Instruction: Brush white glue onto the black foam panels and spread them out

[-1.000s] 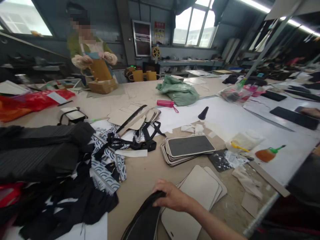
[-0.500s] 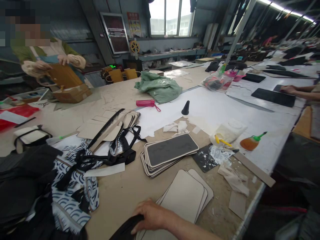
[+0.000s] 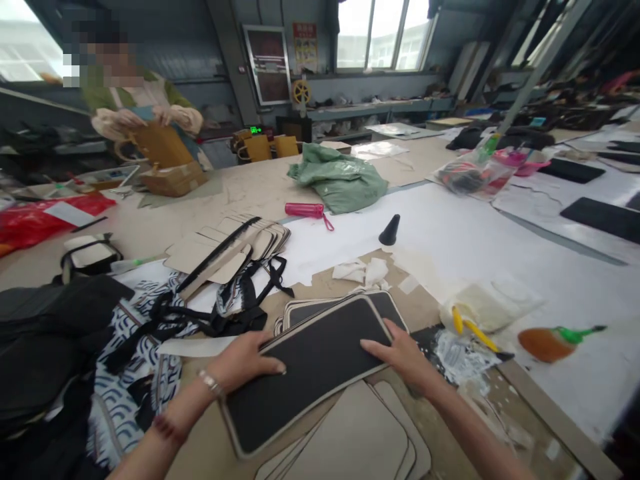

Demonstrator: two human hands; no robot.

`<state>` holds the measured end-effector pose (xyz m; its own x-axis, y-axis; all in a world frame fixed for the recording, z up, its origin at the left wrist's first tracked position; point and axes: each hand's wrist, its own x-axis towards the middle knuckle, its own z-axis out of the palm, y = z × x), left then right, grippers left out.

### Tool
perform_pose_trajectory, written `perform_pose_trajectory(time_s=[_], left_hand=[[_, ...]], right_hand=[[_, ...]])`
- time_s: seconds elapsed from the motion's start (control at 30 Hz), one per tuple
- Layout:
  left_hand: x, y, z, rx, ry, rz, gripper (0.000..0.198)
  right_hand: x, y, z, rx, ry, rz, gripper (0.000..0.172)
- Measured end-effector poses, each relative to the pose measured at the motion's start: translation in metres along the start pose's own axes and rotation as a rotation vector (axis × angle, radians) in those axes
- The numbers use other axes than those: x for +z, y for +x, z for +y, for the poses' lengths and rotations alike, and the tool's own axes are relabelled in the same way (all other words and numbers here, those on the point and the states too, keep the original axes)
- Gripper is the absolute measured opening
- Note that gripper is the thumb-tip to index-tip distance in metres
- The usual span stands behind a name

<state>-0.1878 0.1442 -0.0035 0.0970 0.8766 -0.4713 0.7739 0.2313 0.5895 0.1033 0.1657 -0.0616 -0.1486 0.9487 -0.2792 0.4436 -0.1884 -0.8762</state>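
Observation:
Between both hands I hold a black rounded panel with a pale edge (image 3: 310, 370). My left hand (image 3: 245, 363) grips its upper left side, thumb on the black face and fingers over the far edge. At its right end my right hand (image 3: 400, 350) pinches it the same way. Behind and partly under the panel lies a stack of similar dark-faced panels (image 3: 393, 305). Below it, nearer me, several beige rounded boards (image 3: 357, 433) are fanned out on the table. Blue-and-white patterned fabric with black straps (image 3: 120, 387) lies beside my left forearm.
On the right are a glue bottle with green nozzle (image 3: 550, 343), a yellow-handled brush (image 3: 475, 330) and a white-smeared board. Farther off sit a black cone (image 3: 389, 230), a pink case (image 3: 304, 210) and a green bag (image 3: 340, 177). A co-worker (image 3: 145, 100) handles a brown bag across the table.
My left hand has come into view. The black-faced panel is now held up in both hands, over the near edge of the stack. The view has swung left.

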Motion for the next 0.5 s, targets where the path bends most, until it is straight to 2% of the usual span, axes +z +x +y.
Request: perform_pose_trajectory(time_s=[0.07,0.13,0.2,0.23,0.3,0.37,0.4,0.43,0.5], left_hand=[[0.0,0.052,0.024,0.083,0.216,0.003,0.034],[0.005,0.093,0.041,0.111,0.359,0.005,0.038],[0.015,0.118,0.043,0.094,0.418,0.04,0.046],[0.02,0.124,0.037,0.089,0.427,0.089,0.052],[0.031,0.122,0.015,0.079,0.395,0.291,0.067],[0.042,0.107,-0.016,0.012,0.266,0.565,0.079],[0.047,0.097,-0.031,-0.068,0.154,0.657,0.085],[0.052,0.086,-0.044,-0.172,0.026,0.68,0.091],[0.06,0.07,-0.061,-0.376,-0.201,0.594,0.098]], right_hand=[[-0.019,0.017,0.014,0.035,-0.111,0.132,0.049],[-0.028,0.031,0.031,0.078,-0.255,0.182,0.049],[-0.031,0.04,0.046,0.117,-0.475,0.196,0.048],[-0.032,0.043,0.053,0.123,-0.581,0.209,0.05],[-0.036,0.049,0.063,0.083,-0.686,0.256,0.056],[-0.042,0.057,0.069,0.048,-0.575,0.262,0.062],[-0.045,0.062,0.07,0.065,-0.462,0.233,0.063],[-0.048,0.066,0.069,0.107,-0.345,0.183,0.063],[-0.052,0.075,0.064,0.221,-0.139,0.063,0.058]])
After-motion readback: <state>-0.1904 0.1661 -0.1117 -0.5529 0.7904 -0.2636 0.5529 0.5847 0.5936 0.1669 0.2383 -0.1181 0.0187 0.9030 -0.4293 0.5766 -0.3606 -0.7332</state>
